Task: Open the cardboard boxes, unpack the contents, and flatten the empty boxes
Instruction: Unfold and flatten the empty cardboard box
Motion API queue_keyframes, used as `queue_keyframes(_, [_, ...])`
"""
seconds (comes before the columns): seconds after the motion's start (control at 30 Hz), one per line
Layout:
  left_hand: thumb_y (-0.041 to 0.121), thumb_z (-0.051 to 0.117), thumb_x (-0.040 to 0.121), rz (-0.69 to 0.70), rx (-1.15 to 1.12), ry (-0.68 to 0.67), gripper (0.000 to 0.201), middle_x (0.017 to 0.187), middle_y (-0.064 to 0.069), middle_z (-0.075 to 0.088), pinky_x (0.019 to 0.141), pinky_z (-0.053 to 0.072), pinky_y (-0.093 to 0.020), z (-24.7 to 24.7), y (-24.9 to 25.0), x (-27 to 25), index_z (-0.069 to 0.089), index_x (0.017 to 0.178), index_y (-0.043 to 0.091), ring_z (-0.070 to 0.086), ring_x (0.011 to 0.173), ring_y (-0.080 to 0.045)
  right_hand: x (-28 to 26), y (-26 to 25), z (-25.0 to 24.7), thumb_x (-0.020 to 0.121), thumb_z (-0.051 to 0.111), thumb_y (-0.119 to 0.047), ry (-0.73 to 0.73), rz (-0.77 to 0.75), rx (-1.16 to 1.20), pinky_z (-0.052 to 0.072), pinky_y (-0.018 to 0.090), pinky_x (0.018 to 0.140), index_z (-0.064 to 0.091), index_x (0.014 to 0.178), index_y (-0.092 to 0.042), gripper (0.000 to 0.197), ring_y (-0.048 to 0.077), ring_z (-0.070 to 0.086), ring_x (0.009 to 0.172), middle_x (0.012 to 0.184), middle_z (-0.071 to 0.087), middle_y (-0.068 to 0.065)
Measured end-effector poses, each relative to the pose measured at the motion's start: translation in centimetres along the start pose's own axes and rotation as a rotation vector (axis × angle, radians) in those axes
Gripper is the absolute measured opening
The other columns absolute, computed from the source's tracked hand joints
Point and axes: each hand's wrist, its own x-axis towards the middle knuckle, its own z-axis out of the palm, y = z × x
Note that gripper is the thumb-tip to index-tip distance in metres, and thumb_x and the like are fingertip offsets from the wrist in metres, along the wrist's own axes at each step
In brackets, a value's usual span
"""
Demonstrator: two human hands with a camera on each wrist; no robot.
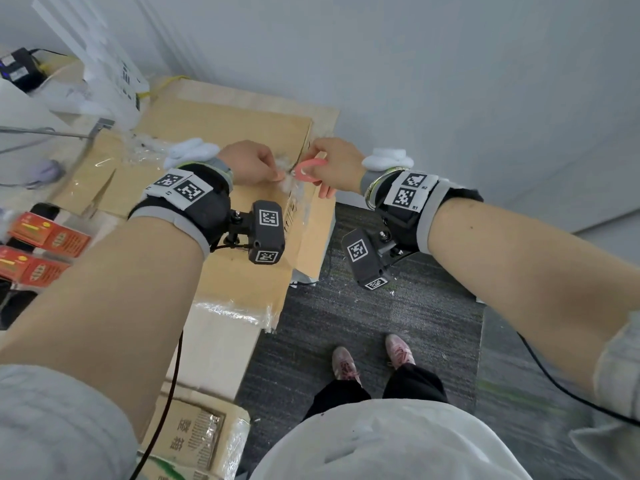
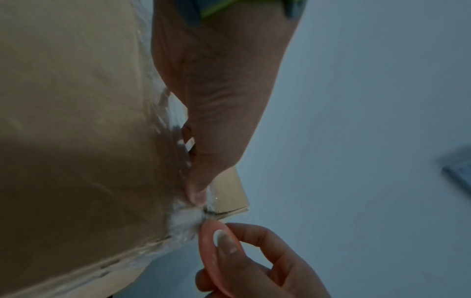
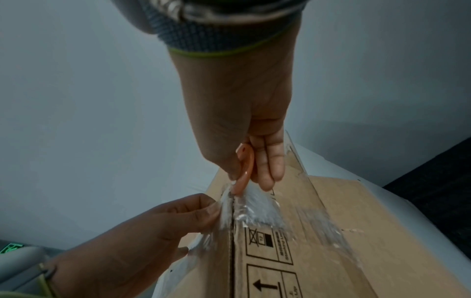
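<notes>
A large brown cardboard box (image 1: 239, 140) lies on the table with clear tape along its seams. Both hands meet at its far right corner. My left hand (image 1: 277, 174) pinches a crumpled flap of clear tape (image 1: 285, 178) between thumb and fingers, as the left wrist view shows with the tape (image 2: 183, 219) under the thumb. My right hand (image 1: 313, 164) grips a pink loop-handled cutter (image 1: 308, 171), its tip at the taped seam (image 3: 231, 201). In the right wrist view the cutter (image 3: 244, 169) touches the corner beside printed handling symbols (image 3: 265, 242). The blade is hidden.
Red small boxes (image 1: 48, 237) sit at the left edge. Flattened cardboard (image 1: 86, 181) lies beside the big box, and another taped carton (image 1: 197, 438) stands at the lower left. White foam pieces (image 1: 194, 150) lie on the box. Dark carpet (image 1: 381, 306) and my feet (image 1: 346, 362) are below.
</notes>
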Motion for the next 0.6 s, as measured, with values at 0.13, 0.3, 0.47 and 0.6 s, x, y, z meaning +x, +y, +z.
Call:
queue_keyframes(0.13, [0.034,0.062,0.091,0.016,-0.026,0.009,0.021,0.098,-0.001,0.056,0.077,0.034,-0.028,0.02,-0.2,0.2,0.057,0.093,0.014,0.049,0.091,-0.018,0.04,0.19,0.41,0.092,0.055,-0.014,0.004,0.032,0.103,0.051,0.024,0.047,0.06,0.095,-0.014,0.006,0.014,0.065,0.047,0.073,0.066,0.009])
queue_keyframes(0.3, [0.031,0.062,0.091,0.015,-0.06,0.043,0.019,0.1,-0.002,0.056,0.078,0.036,-0.029,0.54,-0.56,0.48,0.056,0.095,0.014,0.049,0.092,-0.018,0.26,0.26,0.56,0.094,0.054,-0.012,-0.022,0.069,0.141,0.053,0.027,0.052,0.059,0.104,-0.009,0.012,0.015,0.064,0.049,0.073,0.065,0.009])
queue_keyframes(0.47, [0.029,0.061,0.092,0.016,-0.082,0.063,0.016,0.101,-0.002,0.056,0.079,0.036,-0.029,0.7,-0.67,0.75,0.056,0.096,0.015,0.05,0.092,-0.019,0.32,0.03,0.51,0.094,0.052,-0.009,-0.016,0.067,0.119,0.057,0.029,0.053,0.059,0.105,-0.009,0.012,0.018,0.064,0.052,0.069,0.065,0.01])
queue_keyframes(0.6, [0.026,0.06,0.092,0.021,-0.093,0.09,0.012,0.098,-0.001,0.055,0.078,0.034,-0.028,0.8,-0.5,0.8,0.055,0.094,0.016,0.048,0.092,-0.018,0.26,0.25,0.4,0.094,0.053,-0.009,0.01,0.065,0.133,0.057,0.029,0.052,0.059,0.105,-0.007,0.013,0.015,0.064,0.049,0.067,0.064,0.009])
